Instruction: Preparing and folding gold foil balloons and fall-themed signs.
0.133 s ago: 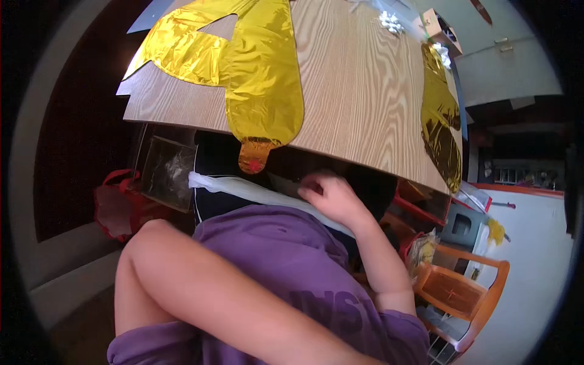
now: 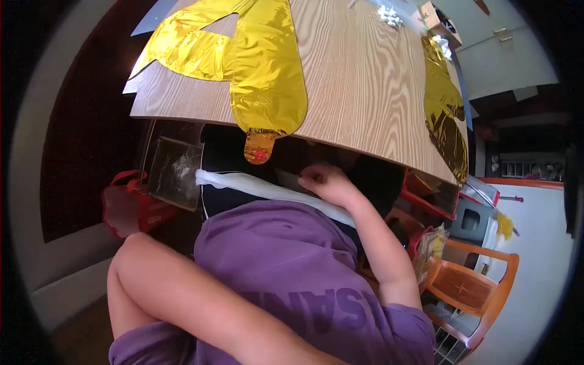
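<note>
My right hand (image 2: 328,184) is over my lap, just under the table's front edge, with its fingers curled in toward the thumb. Whether something thin is pinched there is too small to make out. Below and beside it, a bundle of white strands (image 2: 255,190) lies across my dark-clothed lap. My left forearm (image 2: 201,301) crosses low in front of my purple shirt, and its hand is out of the picture past the lower edge. A flat gold foil balloon (image 2: 267,85) rests on the table, its tab with a red spot hanging over the front edge.
The wood-grain table (image 2: 359,79) carries another gold foil piece (image 2: 442,103) at right, white ribbon-like bits (image 2: 389,16) and a small box (image 2: 437,23) at the back. A clear box (image 2: 174,173) and red bag (image 2: 125,210) stand left; a wooden chair (image 2: 465,286) stands right.
The view has shifted slightly, so the table sits a little farther right. My left forearm has moved slightly down and left in the picture. My right hand stays over my lap, fingers curled.
</note>
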Demonstrator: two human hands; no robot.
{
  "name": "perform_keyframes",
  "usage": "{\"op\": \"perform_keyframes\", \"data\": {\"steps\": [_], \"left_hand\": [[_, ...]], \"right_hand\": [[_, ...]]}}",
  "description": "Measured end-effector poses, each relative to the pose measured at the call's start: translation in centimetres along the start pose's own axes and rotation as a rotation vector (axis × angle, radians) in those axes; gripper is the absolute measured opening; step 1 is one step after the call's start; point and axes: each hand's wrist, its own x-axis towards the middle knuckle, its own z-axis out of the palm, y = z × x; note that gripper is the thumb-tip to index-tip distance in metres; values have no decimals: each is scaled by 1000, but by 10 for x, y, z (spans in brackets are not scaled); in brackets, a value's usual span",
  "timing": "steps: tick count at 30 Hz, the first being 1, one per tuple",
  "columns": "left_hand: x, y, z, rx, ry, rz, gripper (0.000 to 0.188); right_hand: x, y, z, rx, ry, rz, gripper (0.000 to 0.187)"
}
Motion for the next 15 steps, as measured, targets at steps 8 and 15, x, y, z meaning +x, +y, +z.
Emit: {"op": "perform_keyframes", "data": {"steps": [8, 15], "left_hand": [[-64, 74, -64, 463, 478, -822, 59], [-140, 63, -132, 1570, 1001, -1008, 26]], "right_hand": [[39, 36, 24, 191, -250, 71, 35], [36, 35, 15, 184, 56, -15, 25]]}}
